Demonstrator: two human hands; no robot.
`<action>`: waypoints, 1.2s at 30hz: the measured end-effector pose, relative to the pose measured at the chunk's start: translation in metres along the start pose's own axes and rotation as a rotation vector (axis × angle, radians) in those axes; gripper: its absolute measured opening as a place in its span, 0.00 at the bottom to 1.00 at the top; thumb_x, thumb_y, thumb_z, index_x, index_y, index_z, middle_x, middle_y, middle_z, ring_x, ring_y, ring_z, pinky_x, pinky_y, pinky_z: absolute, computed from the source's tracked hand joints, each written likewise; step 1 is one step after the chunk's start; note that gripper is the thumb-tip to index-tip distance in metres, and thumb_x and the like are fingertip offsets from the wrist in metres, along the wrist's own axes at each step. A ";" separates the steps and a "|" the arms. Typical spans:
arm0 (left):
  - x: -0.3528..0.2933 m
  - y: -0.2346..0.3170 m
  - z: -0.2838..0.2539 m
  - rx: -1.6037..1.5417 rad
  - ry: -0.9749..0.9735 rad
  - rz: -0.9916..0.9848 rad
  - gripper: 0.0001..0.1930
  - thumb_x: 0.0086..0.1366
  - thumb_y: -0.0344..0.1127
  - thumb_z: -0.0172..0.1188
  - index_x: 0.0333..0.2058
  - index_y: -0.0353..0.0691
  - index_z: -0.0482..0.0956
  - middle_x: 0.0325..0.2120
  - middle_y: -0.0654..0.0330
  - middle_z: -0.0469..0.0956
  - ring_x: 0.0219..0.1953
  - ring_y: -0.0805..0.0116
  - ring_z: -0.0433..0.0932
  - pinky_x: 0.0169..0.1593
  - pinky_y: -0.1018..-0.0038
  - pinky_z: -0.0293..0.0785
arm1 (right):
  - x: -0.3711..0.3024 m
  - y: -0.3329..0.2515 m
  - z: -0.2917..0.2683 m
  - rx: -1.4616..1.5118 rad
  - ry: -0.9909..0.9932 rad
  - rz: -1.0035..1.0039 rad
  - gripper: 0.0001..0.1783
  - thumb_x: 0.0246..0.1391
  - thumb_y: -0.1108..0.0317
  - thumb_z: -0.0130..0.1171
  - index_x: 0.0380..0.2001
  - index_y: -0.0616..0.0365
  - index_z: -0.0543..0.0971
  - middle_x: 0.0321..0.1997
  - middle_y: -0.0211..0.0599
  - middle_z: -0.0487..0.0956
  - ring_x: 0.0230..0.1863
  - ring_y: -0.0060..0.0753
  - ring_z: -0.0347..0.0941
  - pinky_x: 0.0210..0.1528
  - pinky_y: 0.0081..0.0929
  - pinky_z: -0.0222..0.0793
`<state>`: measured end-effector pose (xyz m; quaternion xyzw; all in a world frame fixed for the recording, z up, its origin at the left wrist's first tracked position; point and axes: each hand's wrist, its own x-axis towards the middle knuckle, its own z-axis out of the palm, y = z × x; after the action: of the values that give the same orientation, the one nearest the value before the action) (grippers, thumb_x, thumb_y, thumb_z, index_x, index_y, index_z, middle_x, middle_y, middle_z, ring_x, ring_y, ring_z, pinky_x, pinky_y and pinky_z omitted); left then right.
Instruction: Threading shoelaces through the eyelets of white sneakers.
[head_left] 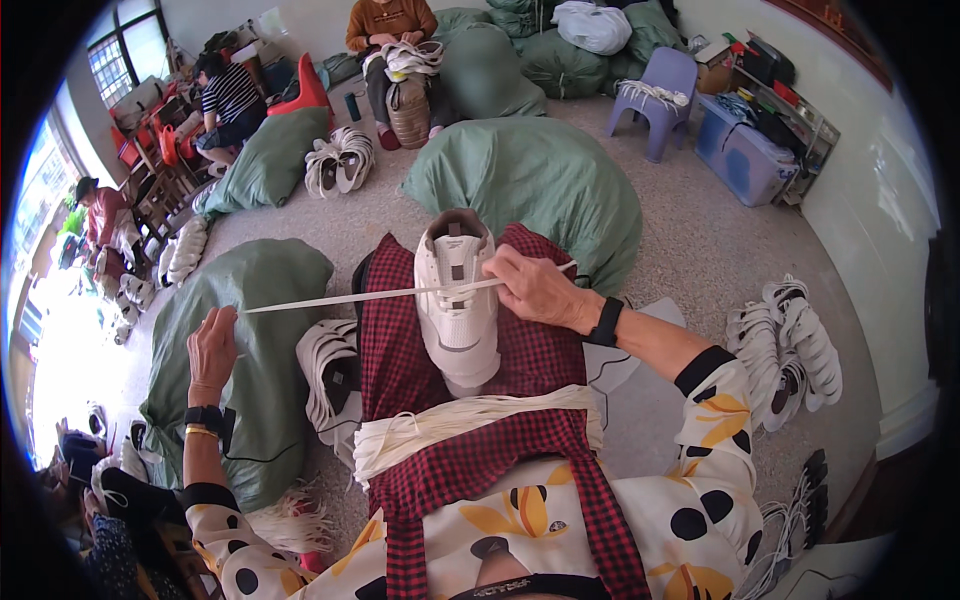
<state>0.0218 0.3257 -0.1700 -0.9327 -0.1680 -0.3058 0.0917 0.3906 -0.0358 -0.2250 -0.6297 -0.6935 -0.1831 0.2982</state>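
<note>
One white shoe (460, 340) sits in the middle of the frame, its toe pointing down toward the wearer and its brown-lined opening at the top, resting on a red-and-black checked apron (395, 350) spread over the lap. A flat white lace (340, 299) runs nearly straight across the shoe's upper part, rising slightly from left to right. The left hand (211, 350), left of centre in front of a green sack (270, 400), pinches the lace's left end at its fingertips. The right hand (532, 288), just right of the shoe, has its fingers curled closed around the lace, and a short end sticks out beyond the knuckles. Below the shoe, a bundle of pale laces (470, 418) lies across the apron. Nested white shoe pieces (326, 365) stand left of the apron, and more white shoe pieces (785, 350) lie on the floor at the right. Another green sack (540, 180) fills the upper centre, behind the shoe.
</note>
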 end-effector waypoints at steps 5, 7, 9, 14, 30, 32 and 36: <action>-0.007 -0.014 0.002 0.009 0.014 0.006 0.01 0.67 0.29 0.55 0.37 0.41 0.74 0.29 0.52 0.74 0.32 0.47 0.78 0.32 0.56 0.71 | -0.013 0.015 -0.008 -0.142 -0.064 -0.123 0.07 0.53 0.74 0.58 0.36 0.57 0.73 0.28 0.36 0.70 0.30 0.37 0.76 0.26 0.33 0.73; -0.012 -0.025 -0.001 0.024 -0.022 -0.023 0.04 0.67 0.29 0.54 0.39 0.41 0.75 0.33 0.51 0.77 0.36 0.44 0.78 0.34 0.56 0.73 | -0.019 0.025 -0.017 -0.207 -0.070 -0.152 0.04 0.54 0.71 0.56 0.34 0.55 0.73 0.28 0.35 0.71 0.30 0.37 0.76 0.27 0.33 0.74; -0.023 -0.040 -0.009 0.033 0.003 -0.050 0.06 0.67 0.28 0.53 0.41 0.41 0.76 0.35 0.50 0.78 0.38 0.43 0.79 0.36 0.56 0.74 | -0.030 0.037 -0.035 -0.293 -0.084 -0.090 0.02 0.55 0.68 0.53 0.31 0.53 0.72 0.27 0.34 0.72 0.31 0.37 0.77 0.28 0.34 0.74; -0.057 -0.091 -0.039 0.084 -0.011 -0.313 0.11 0.70 0.26 0.49 0.47 0.35 0.77 0.43 0.45 0.80 0.47 0.45 0.80 0.48 0.60 0.76 | -0.083 0.071 -0.122 -0.432 -0.131 0.106 0.03 0.57 0.69 0.51 0.31 0.56 0.71 0.28 0.39 0.75 0.33 0.46 0.77 0.32 0.40 0.75; -0.063 -0.065 -0.071 0.412 0.566 -0.141 0.17 0.65 0.20 0.59 0.50 0.44 0.83 0.34 0.59 0.73 0.36 0.62 0.75 0.40 0.67 0.72 | -0.207 0.073 -0.294 -1.083 0.219 0.451 0.09 0.65 0.71 0.48 0.40 0.57 0.78 0.35 0.44 0.76 0.40 0.49 0.75 0.40 0.40 0.70; -0.059 -0.045 -0.063 0.301 0.731 -0.261 0.16 0.68 0.24 0.56 0.51 0.45 0.83 0.35 0.60 0.74 0.36 0.68 0.75 0.39 0.71 0.72 | -0.201 0.057 -0.285 -1.025 0.434 0.531 0.09 0.65 0.72 0.49 0.41 0.58 0.79 0.37 0.41 0.78 0.40 0.44 0.77 0.41 0.36 0.71; -0.016 0.020 -0.013 -0.296 0.811 -0.659 0.13 0.72 0.30 0.54 0.51 0.42 0.83 0.35 0.62 0.78 0.33 0.74 0.75 0.38 0.77 0.73 | -0.159 0.036 -0.219 -0.496 0.914 0.737 0.08 0.64 0.73 0.54 0.41 0.61 0.82 0.43 0.36 0.82 0.42 0.30 0.80 0.44 0.26 0.75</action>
<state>0.0100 0.2997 -0.1701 -0.6408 -0.3579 -0.6739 -0.0839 0.4701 -0.2900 -0.1667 -0.7357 -0.1710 -0.4739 0.4527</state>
